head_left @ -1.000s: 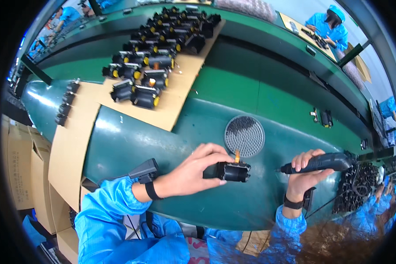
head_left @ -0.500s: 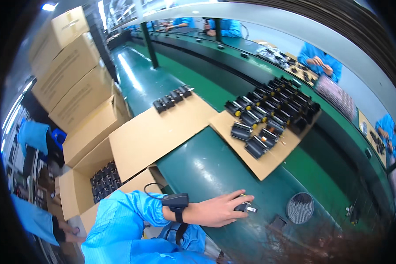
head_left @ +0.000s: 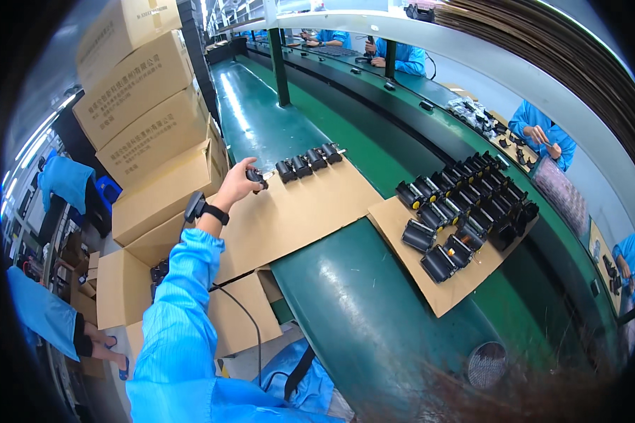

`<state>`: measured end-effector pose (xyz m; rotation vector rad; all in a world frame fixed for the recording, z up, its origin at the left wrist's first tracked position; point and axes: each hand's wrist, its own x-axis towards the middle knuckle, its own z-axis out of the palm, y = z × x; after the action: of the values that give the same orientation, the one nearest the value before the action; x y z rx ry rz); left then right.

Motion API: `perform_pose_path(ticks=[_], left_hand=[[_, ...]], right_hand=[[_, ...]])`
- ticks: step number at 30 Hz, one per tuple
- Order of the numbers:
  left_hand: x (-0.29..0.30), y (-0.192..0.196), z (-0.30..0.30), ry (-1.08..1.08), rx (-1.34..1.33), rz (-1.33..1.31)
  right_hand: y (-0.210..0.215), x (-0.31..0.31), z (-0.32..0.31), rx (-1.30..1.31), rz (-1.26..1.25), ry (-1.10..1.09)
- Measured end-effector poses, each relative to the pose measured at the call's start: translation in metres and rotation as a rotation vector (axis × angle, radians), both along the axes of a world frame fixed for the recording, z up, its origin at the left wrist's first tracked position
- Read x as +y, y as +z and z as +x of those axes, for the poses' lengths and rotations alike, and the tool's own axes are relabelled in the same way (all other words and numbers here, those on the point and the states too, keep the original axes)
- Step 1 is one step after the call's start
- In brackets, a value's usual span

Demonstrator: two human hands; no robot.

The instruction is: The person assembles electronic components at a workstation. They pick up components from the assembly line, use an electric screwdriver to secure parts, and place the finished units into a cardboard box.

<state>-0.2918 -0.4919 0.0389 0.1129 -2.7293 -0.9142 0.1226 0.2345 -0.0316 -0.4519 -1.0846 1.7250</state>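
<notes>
My left hand (head_left: pixel 237 185) reaches out over a cardboard sheet (head_left: pixel 300 211), its fingers closed around a small black part (head_left: pixel 256 178) with a light metal end. That part is at the left end of a short row of similar black parts (head_left: pixel 301 166) along the sheet's far edge; whether it rests on the sheet cannot be told. My right hand is out of view. To the right, a second cardboard sheet (head_left: pixel 418 285) bears many larger black cylindrical parts (head_left: pixel 436 264), some with yellow or orange ends, packed in rows.
Stacked cartons (head_left: pixel 144 116) rise at the left, above an open carton (head_left: pixel 123 285) with black parts inside. A round ribbed container (head_left: pixel 487 364) stands on the green bench (head_left: pixel 353 296) near the front right. Co-workers in blue sit across the line (head_left: pixel 543 134); others stand at left.
My left hand has moved from the bench at lower right, up and left, to the row on the cardboard, carrying the black part. The view has shifted too.
</notes>
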Motion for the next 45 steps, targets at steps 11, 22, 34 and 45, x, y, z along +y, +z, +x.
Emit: perform_pose_path(ticks=[11,22,34,45], left_hand=[[-0.023,-0.058,-0.056,-0.07,-0.021,0.024],[0.114,-0.004,0.007,-0.162,0.474,0.146],[0.569,0.017,0.251,-1.563,-0.273,0.6],[0.799,-0.055,0.285,-1.546,0.023,0.25]], right_hand=[[-0.003,-0.002,0.005,-0.021,0.015,-0.003],[0.018,0.006,0.029,0.169,-0.147,0.006],[0.026,0.004,0.047,0.065,0.006,-0.032],[0.037,0.067,0.121,-0.696,0.012,-0.107]])
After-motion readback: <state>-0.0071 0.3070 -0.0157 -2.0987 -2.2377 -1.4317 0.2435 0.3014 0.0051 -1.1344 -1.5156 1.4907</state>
